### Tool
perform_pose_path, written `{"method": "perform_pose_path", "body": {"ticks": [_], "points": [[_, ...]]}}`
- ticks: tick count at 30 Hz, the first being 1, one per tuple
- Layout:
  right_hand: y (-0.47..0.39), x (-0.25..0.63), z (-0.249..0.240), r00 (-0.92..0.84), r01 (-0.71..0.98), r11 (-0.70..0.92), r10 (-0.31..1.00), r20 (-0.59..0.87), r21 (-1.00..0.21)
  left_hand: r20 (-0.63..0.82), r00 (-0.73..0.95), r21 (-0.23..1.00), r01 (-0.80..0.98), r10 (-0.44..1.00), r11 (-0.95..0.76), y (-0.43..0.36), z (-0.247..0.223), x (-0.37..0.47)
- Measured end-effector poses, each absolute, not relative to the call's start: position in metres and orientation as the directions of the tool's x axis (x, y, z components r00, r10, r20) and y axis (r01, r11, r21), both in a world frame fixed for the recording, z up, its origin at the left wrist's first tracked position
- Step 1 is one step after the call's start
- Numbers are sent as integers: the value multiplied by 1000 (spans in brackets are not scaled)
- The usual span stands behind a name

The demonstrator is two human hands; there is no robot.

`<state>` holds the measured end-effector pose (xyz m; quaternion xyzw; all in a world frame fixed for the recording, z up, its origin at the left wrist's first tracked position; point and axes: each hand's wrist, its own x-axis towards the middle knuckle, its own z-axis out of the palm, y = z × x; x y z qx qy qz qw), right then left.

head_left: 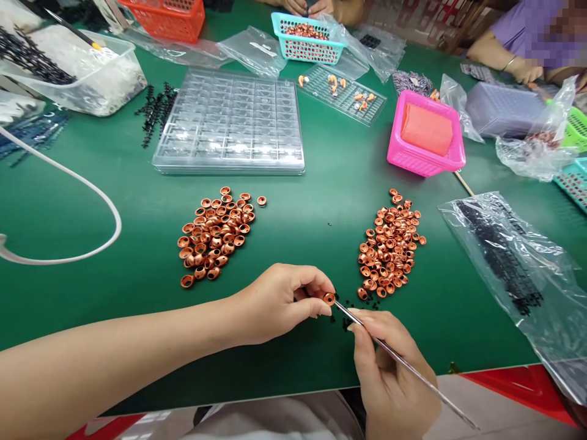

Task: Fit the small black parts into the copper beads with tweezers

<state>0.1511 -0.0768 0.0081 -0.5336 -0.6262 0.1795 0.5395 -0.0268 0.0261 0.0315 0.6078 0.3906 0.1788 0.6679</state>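
Between the thumb and fingers of my left hand [279, 302] is one small copper-coloured ring part [329, 299]. My right hand [394, 366] grips a thin metal tool [403, 362] like a pen, its tip touching or very close to that ring part. A pile of copper ring parts [215, 235] lies beyond my left forearm, and a second pile [392, 244] lies beyond my right hand. Tiny black pieces [345, 322] are scattered on the green table [302, 244] around my fingertips, partly hidden by them.
Stacked clear trays [229, 122] stand beyond the left pile. A pink basket [426, 162] holds an orange-red block. A plastic bag of black parts [504, 250] lies right. A white cable [103, 201] curves at left. Other people's hands [525, 70] work across the table.
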Motion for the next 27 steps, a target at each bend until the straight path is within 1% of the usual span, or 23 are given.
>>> {"method": "perform_pose_path", "body": {"ticks": [3, 8, 13, 19, 23, 27], "points": [[-77, 151, 8, 131, 476, 361, 873, 470, -802, -305, 630, 951, 238, 714, 196, 26, 31, -27], [-78, 150, 8, 147, 489, 326, 884, 445, -809, -295, 632, 954, 239, 717, 182, 26, 30, -27], [-78, 151, 8, 116, 485, 335, 891, 440, -807, -293, 632, 955, 231, 718, 186, 26, 30, -27], [-78, 154, 7, 82, 483, 351, 894, 440, -802, -270, 637, 960, 239, 722, 148, 25, 30, -27], [-79, 153, 8, 94, 509, 359, 880, 465, -783, -227, 634, 963, 259, 740, 74, 23, 30, -27], [-78, 153, 13, 37, 565, 380, 875, 482, -732, -198, 613, 968, 246, 765, 53, 19, 29, -25]]}}
